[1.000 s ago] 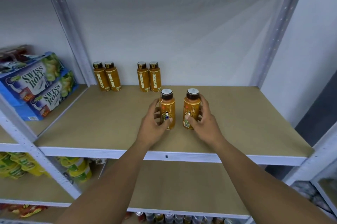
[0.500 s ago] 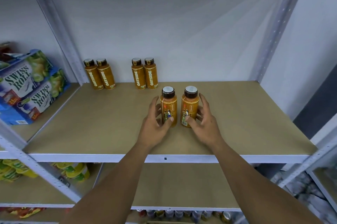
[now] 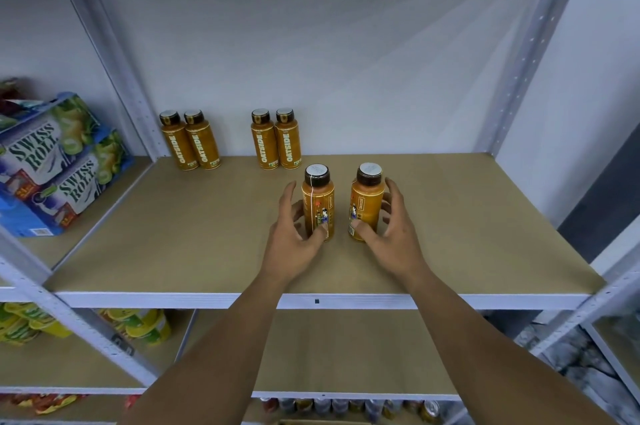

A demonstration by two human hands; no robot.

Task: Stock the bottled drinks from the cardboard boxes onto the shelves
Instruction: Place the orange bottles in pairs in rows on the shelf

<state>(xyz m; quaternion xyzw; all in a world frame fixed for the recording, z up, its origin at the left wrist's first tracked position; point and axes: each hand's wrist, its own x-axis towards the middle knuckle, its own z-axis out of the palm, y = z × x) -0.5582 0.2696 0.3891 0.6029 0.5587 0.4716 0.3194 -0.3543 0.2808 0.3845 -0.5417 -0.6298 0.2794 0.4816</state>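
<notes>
Two orange bottles with dark caps stand upright in the middle of the brown shelf board (image 3: 173,234). My left hand (image 3: 294,244) wraps the left bottle (image 3: 318,196), thumb on its front and fingers behind. Beside it, the right bottle (image 3: 369,196) sits in my right hand (image 3: 394,237), with the thumb on the label and the fingers spread loosely round its right side. Against the back wall stand two pairs of the same bottles, one pair at the left (image 3: 190,142) and the other nearer the middle (image 3: 277,140). No cardboard box is in view.
Swiss roll boxes (image 3: 52,161) are stacked on the neighbouring shelf at the left. Grey metal uprights (image 3: 114,54) (image 3: 530,54) frame the bay. Yellow packets (image 3: 138,324) lie on the lower left shelf, and cans (image 3: 346,405) line the bottom one. The board's right half is bare.
The two bottles stand slightly farther apart than half a second ago. My fingers look looser round them, and the view has shifted a little.
</notes>
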